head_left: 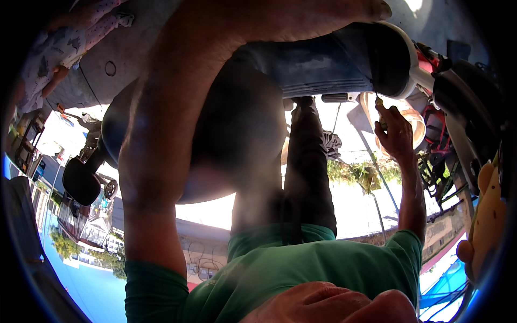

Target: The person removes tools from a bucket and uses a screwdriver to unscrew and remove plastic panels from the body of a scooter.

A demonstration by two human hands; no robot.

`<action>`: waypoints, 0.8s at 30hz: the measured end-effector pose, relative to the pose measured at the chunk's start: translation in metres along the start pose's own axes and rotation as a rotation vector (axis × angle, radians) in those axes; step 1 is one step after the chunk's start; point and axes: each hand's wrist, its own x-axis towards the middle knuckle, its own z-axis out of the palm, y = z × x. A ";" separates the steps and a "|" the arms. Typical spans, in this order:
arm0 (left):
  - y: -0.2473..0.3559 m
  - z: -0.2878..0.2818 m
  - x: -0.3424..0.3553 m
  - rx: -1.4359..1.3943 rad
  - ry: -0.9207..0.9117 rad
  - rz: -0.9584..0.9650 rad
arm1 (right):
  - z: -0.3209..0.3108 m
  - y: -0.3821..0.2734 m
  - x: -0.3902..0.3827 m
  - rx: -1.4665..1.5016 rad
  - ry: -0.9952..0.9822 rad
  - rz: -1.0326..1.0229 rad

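My left arm arches over the left side to the top, where my left hand (301, 21) lies across a large dark blue-black ribbed body (318, 63). One outstretched finger shows over it; the other fingers are mostly hidden or cut off. At its right end the body has a black section (385, 59) with a pale rim. Below that section, my right hand (397, 132) is closed around a small yellow-handled screwdriver (379, 102). Its thin tip points up at the lower edge of the black section; I cannot tell whether they touch.
Another person (46, 72) in pale patterned clothes stands at the far left. A black mirror-like part (81, 181) juts out below. On the right are a tan round container (414, 126), a black curved part with white trim (466, 107) and a yellow plush-like figure (487, 220).
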 end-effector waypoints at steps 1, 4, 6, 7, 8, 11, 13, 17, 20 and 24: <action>-0.002 0.005 -0.001 0.063 0.034 0.014 | -0.002 -0.003 0.003 -0.023 -0.027 -0.012; -0.009 0.006 -0.005 0.033 -0.045 -0.008 | -0.012 -0.007 0.009 -0.099 -0.072 -0.057; -0.012 0.001 -0.006 -0.003 -0.063 0.024 | -0.017 -0.006 0.010 -0.123 -0.081 -0.111; -0.011 -0.002 -0.005 -0.033 -0.074 0.052 | -0.018 -0.004 0.009 -0.133 -0.109 -0.087; -0.010 -0.006 -0.004 -0.086 -0.086 0.102 | -0.018 -0.001 0.009 -0.129 -0.127 -0.082; 0.002 -0.015 0.005 -0.239 -0.160 0.033 | -0.012 0.012 0.009 0.000 -0.057 -0.028; 0.010 -0.018 0.012 -0.260 -0.177 -0.181 | -0.005 0.024 0.013 -0.060 0.084 -0.078; 0.013 -0.020 0.012 -0.355 -0.196 -0.214 | -0.006 0.048 0.023 0.586 0.089 0.713; 0.005 -0.019 0.006 -0.443 -0.209 -0.081 | -0.010 0.051 0.023 0.439 0.089 0.665; 0.000 -0.003 0.001 -0.182 -0.063 -0.048 | -0.012 0.036 0.017 0.041 0.272 0.165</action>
